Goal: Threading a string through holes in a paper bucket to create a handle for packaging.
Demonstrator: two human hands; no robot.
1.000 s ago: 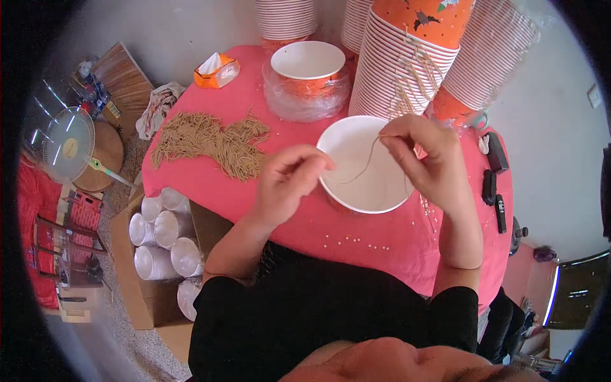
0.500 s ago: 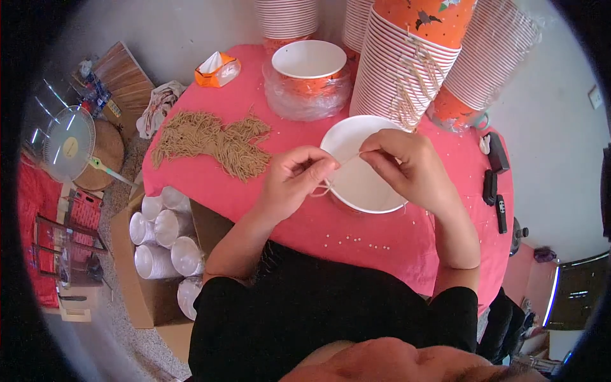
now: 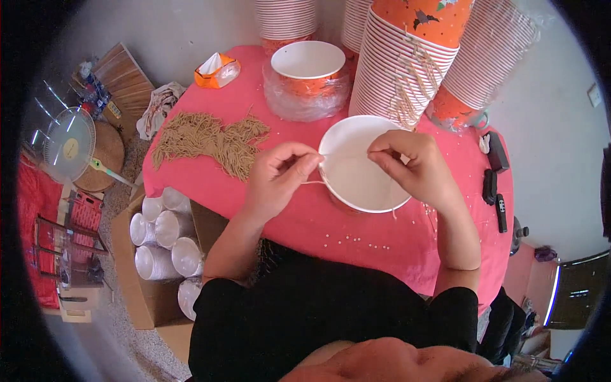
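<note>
An open paper bucket [image 3: 359, 181], white inside, stands in front of me on the pink cloth-covered table. Over its left rim, my left hand [image 3: 277, 181] is closed in a pinch on a thin beige string [image 3: 312, 183], whose loose end hangs beside the bucket. My right hand [image 3: 420, 169] pinches thumb and forefinger together above the right part of the opening. A faint line runs between both pinches, seemingly the same string. Another short string end [image 3: 394, 214] sticks out at the near right rim. Farther left lies a heap of cut tan strings [image 3: 210, 140].
Tall stacks of orange-patterned buckets [image 3: 398, 83] stand at the back, with strings draped on one. A plastic-wrapped bucket [image 3: 309, 76] and an orange tissue pack [image 3: 217, 70] are farther left. Small white beads [image 3: 356, 240] lie near the front edge. A carton of cups [image 3: 162, 239] stands below left.
My hands have drawn apart, the left shifting left and the right slightly right. The stretch between them is longer, and a string end now shows at the bucket's near right rim.
</note>
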